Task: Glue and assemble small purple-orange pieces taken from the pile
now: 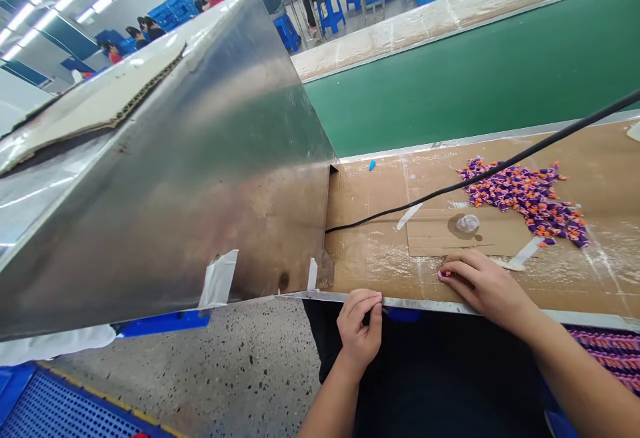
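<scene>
Thumb and forefinger of my left hand [358, 330] were pinched shut just above the metal bench edge [425, 305], closed on something too small for me to make out, though a thin dark tip seemed to poke past them. My right hand [483, 285] rested farther along on the cardboard bench top [380, 258], its fingers loosely curled, and a small pink-and-orange piece [444, 273] sat at their tips; I could not tell whether I had hold of it or was only touching it. Beyond my right fingers lay a heap of purple-and-orange pieces [525, 201], apparently spread thin so single ones could be picked out. A clear plastic cup [467, 224] sat on a loose cardboard sheet [435, 238] ahead of that hand, and a black cable [480, 178] ran across the bench beyond it, brushing the heap. To the left of my left hand, a steel hood [175, 158] hemmed in my room, its lower edge held with white tape [217, 278]. The bench edge bounded my reach on the near side, so my hands had more room to the right.
</scene>
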`<state>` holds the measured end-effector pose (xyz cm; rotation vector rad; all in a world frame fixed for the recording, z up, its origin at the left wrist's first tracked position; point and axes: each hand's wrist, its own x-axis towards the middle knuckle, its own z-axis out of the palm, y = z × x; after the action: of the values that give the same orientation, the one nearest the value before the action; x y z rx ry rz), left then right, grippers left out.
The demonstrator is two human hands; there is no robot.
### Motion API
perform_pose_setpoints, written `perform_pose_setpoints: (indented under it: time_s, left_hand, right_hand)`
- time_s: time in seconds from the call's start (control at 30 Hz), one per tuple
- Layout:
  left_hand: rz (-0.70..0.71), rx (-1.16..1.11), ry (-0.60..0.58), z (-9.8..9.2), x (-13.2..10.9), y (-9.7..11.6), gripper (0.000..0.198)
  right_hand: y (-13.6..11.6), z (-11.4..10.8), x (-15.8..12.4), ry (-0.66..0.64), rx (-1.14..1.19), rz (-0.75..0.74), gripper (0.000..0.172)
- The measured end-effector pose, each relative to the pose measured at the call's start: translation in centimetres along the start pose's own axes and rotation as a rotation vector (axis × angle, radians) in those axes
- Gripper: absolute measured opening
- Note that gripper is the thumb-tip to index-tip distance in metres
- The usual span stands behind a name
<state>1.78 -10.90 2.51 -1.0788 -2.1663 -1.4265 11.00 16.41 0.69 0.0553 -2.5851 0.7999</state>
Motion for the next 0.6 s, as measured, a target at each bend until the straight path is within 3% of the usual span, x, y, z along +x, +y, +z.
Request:
perform_pose_setpoints:
  time_s: [0.2,0.6]
  left_hand:
    - [-0.002,0.023,0.014,-0.2,0.3,0.3,0.015]
    - [0.019,-0.071,0.011,2.2,1.4,0.9,0.015]
  right_hand:
    - [0.4,-1.0,0.4,-0.098,0.099,0.007,0.027]
    - [0.9,-1.0,1.0,-0.184,0.113,0.061,0.021]
